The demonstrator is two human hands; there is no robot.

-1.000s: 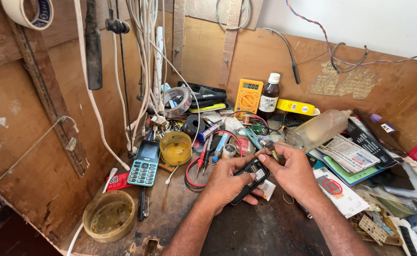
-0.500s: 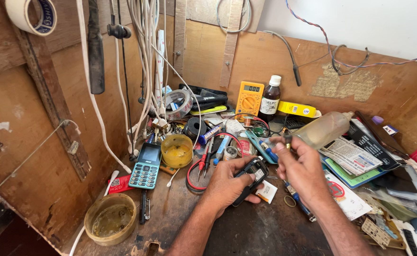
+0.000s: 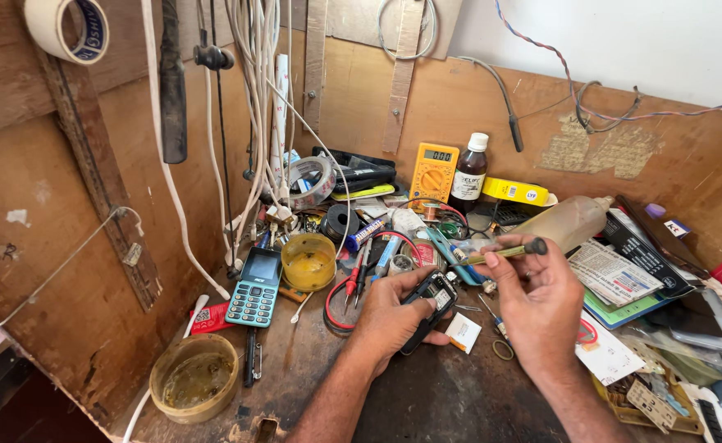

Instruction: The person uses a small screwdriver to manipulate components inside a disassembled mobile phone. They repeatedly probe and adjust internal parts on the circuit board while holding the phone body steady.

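The left hand [image 3: 390, 316] clasped a small black phone [image 3: 428, 302], likely light and fragile, by its edges; the right hand [image 3: 533, 299] pinched a thin screwdriver [image 3: 504, 252] above the cluttered worktop [image 3: 443, 402].

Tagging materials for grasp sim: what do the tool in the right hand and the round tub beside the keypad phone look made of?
Tool: a screwdriver with a translucent yellow-green handle, probably hard plastic; dark cap, likely plastic or rubber. The right hand hides most of the shaft.
Tub beside the keypad phone: translucent yellow, glossy, probably thin plastic.
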